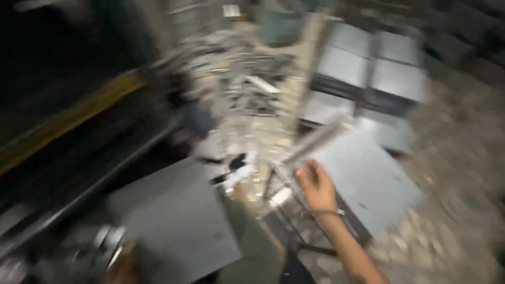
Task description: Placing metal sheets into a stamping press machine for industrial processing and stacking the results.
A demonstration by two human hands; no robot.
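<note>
The whole view is smeared by motion. My right hand (315,184) reaches forward, a thin bracelet on its wrist, and its fingers curl over the near left edge of a flat grey metal sheet (373,179) lying on a dark frame. A brownish blur at the bottom left (123,265), beside something shiny, may be my left hand; it is too blurred to tell what it does. A green cloth shape (252,242) runs up from the bottom edge between the two sheets.
A second grey sheet (179,221) lies at the lower left. More grey panels (368,68) are stacked at the back right. Metal scraps (252,84) litter the rough stony floor (457,173). A dark machine with a yellow stripe (68,121) fills the left.
</note>
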